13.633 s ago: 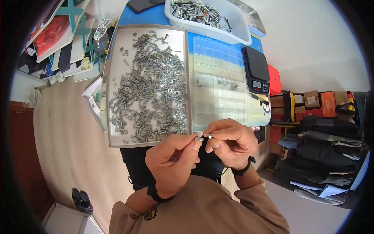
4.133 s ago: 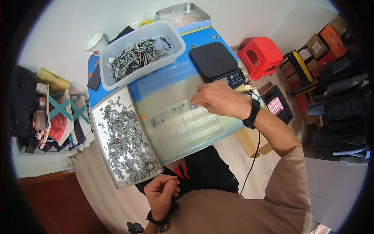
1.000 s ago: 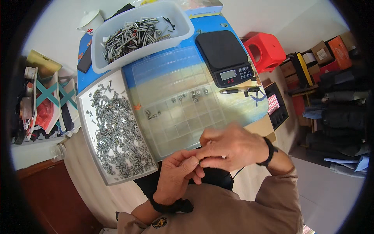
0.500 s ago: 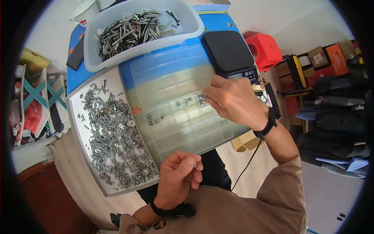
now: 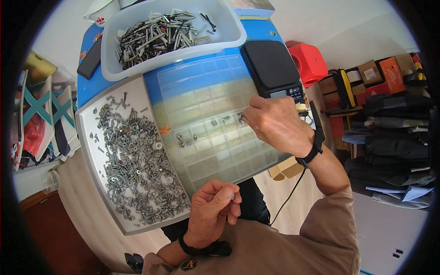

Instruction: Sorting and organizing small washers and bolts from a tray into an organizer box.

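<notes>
My left hand (image 5: pixel 213 208) is closed in front of the near edge of a clear plastic compartment box (image 5: pixel 208 158). A small shiny metal fastener (image 5: pixel 233 196) shows between its thumb and fingers; the exact kind is too small to tell. Over the right side of the box, my right hand (image 5: pixel 280 124) has its fingertips pinched together, low above a compartment with small metal fasteners (image 5: pixel 241 119). What those fingertips hold, if anything, is hidden. Other compartments contain small groups of nuts or similar hardware (image 5: pixel 183 141). To the left lies a white tray (image 5: pixel 87 120) heaped with mixed screws, nuts and washers (image 5: pixel 137 160).
A translucent tub (image 5: pixel 229 36) of long screws and bolts stands at the back. A black digital scale (image 5: pixel 271 64) is behind my right hand, beside a red plastic object (image 5: pixel 311 64). A dark phone-like slab (image 5: pixel 90 62) lies back left. A cable (image 5: pixel 289 197) hangs at the right.
The whole view has shifted slightly. Both hands keep nearly the same places and closed poses relative to the box.
</notes>
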A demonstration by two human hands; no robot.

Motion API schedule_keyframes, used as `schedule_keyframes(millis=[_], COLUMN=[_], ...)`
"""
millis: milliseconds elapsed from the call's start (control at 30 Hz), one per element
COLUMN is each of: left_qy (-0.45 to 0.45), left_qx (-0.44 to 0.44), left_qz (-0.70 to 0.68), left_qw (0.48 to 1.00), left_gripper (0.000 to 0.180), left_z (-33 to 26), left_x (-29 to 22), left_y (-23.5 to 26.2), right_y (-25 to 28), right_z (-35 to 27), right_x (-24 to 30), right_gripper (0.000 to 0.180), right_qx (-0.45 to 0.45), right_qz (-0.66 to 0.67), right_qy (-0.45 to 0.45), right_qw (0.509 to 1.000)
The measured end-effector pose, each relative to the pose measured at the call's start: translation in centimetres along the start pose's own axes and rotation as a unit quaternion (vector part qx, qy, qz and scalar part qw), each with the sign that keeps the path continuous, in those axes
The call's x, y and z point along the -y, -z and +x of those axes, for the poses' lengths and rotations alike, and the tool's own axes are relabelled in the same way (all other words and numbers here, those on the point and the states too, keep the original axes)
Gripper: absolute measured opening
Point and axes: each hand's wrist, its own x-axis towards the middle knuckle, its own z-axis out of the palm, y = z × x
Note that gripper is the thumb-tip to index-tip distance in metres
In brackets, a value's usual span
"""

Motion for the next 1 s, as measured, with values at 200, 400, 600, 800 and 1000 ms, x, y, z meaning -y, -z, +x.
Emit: schedule_keyframes(millis=[200, 400, 600, 800, 1000], left_qy=[0.003, 0.002, 0.005, 0.004, 0.002], left_qx=[-0.007, -0.009, -0.016, -0.006, -0.007], left_qz=[-0.006, 0.002, 0.004, -0.001, -0.001], left_qw=[1.000, 1.000, 1.000, 1.000, 1.000], left_gripper=[0.018, 0.017, 0.016, 0.017, 0.017], left_z=[0.0, 0.1, 0.1, 0.2, 0.1], left_x=[0.0, 0.2, 0.0, 0.2, 0.1], left_y=[-0.1, 0.0, -0.1, 0.1, 0.0], right_y=[-0.2, 0.3, 0.6, 0.4, 0.1], right_z=[-0.1, -0.2, 0.1, -0.2, 0.5], right_x=[-0.7, -1.1, -0.5, -0.1, -0.1], right_gripper=[0.010, 0.013, 0.010, 0.006, 0.006], right_qx=[-0.024, -0.045, -0.017, 0.010, 0.024], right_qz=[0.076, 0.092, 0.037, 0.010, 0.009], right_qy=[0.008, -0.021, 0.001, -0.005, -0.010], right_qw=[0.997, 0.995, 0.999, 1.000, 1.000])
